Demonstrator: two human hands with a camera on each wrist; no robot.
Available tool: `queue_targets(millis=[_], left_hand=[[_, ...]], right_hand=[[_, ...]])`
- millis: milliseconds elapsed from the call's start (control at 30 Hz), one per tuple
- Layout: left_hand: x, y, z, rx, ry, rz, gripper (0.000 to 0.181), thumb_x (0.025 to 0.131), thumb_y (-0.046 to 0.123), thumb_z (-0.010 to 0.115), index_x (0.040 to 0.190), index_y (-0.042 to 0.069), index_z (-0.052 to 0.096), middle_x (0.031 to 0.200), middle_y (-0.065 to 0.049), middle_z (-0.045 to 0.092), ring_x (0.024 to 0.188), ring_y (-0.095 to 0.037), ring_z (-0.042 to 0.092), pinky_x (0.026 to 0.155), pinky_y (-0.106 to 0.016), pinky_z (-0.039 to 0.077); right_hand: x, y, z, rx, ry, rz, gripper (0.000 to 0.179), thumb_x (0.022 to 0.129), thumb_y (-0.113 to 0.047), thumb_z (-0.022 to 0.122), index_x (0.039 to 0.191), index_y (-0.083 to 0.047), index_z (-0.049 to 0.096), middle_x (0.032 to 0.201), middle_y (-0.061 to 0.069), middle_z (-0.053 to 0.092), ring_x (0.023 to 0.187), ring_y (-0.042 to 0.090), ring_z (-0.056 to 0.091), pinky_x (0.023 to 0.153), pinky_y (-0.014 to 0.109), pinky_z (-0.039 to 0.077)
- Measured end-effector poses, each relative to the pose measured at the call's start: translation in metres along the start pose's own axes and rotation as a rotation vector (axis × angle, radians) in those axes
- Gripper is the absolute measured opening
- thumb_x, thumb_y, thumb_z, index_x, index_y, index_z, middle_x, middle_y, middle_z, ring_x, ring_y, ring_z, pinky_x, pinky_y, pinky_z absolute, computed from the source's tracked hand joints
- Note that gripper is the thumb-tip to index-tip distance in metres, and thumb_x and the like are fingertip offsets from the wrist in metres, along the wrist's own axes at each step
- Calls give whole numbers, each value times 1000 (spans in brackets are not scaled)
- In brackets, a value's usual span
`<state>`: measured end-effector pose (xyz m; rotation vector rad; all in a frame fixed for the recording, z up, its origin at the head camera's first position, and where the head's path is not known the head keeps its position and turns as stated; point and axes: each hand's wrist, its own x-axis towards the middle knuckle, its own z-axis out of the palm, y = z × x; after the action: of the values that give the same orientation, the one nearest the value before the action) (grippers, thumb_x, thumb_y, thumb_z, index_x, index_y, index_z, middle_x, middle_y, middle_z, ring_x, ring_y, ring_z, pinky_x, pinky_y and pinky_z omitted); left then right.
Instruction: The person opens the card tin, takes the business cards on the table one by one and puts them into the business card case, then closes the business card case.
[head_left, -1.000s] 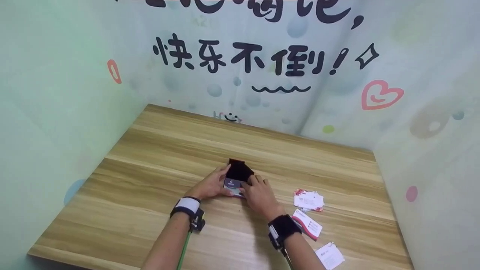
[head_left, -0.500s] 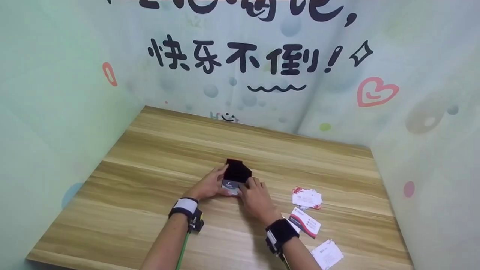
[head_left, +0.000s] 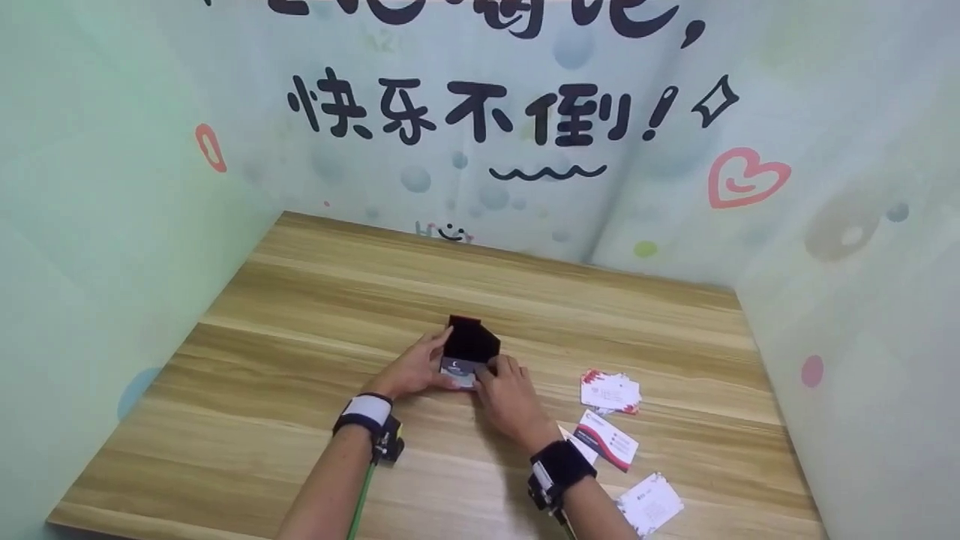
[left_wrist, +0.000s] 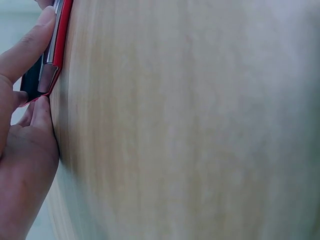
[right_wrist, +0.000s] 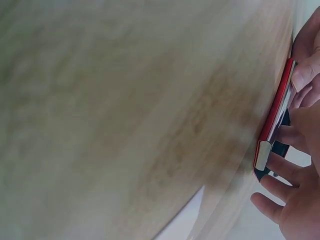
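Observation:
A business card holder (head_left: pixel 471 341), red outside and black inside, lies open on the table in the head view, its lid folded back. In its metal-edged tray sits a grey and white card (head_left: pixel 456 375). My left hand (head_left: pixel 412 369) grips the left side, thumb over the front edge; the left wrist view shows the red edge (left_wrist: pixel 64 30) under that thumb. At the right end is my right hand (head_left: pixel 516 397), its fingertips touching the tray and card there. Its fingers look spread and fairly straight in the right wrist view, beside the holder's red side (right_wrist: pixel 276 107).
Right of my hands lie a stack of red-patterned cards (head_left: pixel 611 391), a card with a red and dark wave (head_left: pixel 607 441) and more white cards (head_left: pixel 651 504) near my right forearm. A printed fabric wall (head_left: pixel 450 172) stands behind the wooden table (head_left: pixel 337 292).
The head view has shifted slightly, so everything sits a little further left. My right fingertips have drawn slightly toward the holder's right edge. The left grip stays the same.

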<state>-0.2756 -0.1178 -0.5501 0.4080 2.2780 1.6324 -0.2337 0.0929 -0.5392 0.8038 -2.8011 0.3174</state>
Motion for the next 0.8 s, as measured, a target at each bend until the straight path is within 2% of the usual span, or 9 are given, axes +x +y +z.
queue_targets(millis=[100, 233, 367, 567, 667, 800], left_hand=[[-1, 0, 0, -1, -3, -13, 105, 79, 2, 82, 160, 5, 15, 165, -28, 9, 152, -43, 21, 121, -46, 31], [-1, 1, 0, 47, 3, -17, 103, 80, 5, 82, 160, 6, 17, 165, -27, 10, 151, -41, 25, 122, -45, 30], [-1, 1, -1, 100, 24, -15, 102, 79, 7, 83, 160, 7, 20, 164, -28, 15, 149, -40, 31, 123, -43, 30], [0, 0, 0, 101, 15, 24, 103, 78, 4, 83, 159, 1, 19, 162, -31, 15, 148, -43, 31, 123, -46, 28], [1, 0, 0, 92, 12, 19, 104, 78, 3, 83, 159, 1, 18, 163, -32, 13, 149, -42, 29, 123, -45, 28], [2, 2, 1, 82, 17, -11, 105, 78, 4, 83, 160, 5, 18, 164, -29, 12, 150, -39, 29, 123, -43, 29]], right_hand=[[-2, -2, -2, 67, 3, 25, 31, 101, -25, 57, 119, -3, 69, 129, 20, 58, 123, 37, 53, 101, 50, 48], [-4, -3, -7, 115, 44, 53, 33, 99, -27, 61, 121, -2, 68, 135, 20, 56, 131, 37, 50, 107, 52, 45], [-9, -1, -14, 125, 110, 46, 37, 95, -25, 67, 123, 0, 66, 131, 20, 58, 127, 37, 52, 103, 52, 46], [-21, 5, -21, 107, 172, 57, 53, 83, -29, 81, 124, 0, 65, 128, 20, 59, 123, 37, 54, 97, 52, 48], [-28, 9, -25, 114, 162, 77, 63, 78, -33, 85, 127, -1, 63, 131, 21, 58, 127, 39, 52, 99, 54, 47], [-35, 15, -29, 128, 114, 119, 71, 77, -38, 84, 133, -3, 60, 138, 22, 55, 134, 42, 47, 106, 56, 43]])
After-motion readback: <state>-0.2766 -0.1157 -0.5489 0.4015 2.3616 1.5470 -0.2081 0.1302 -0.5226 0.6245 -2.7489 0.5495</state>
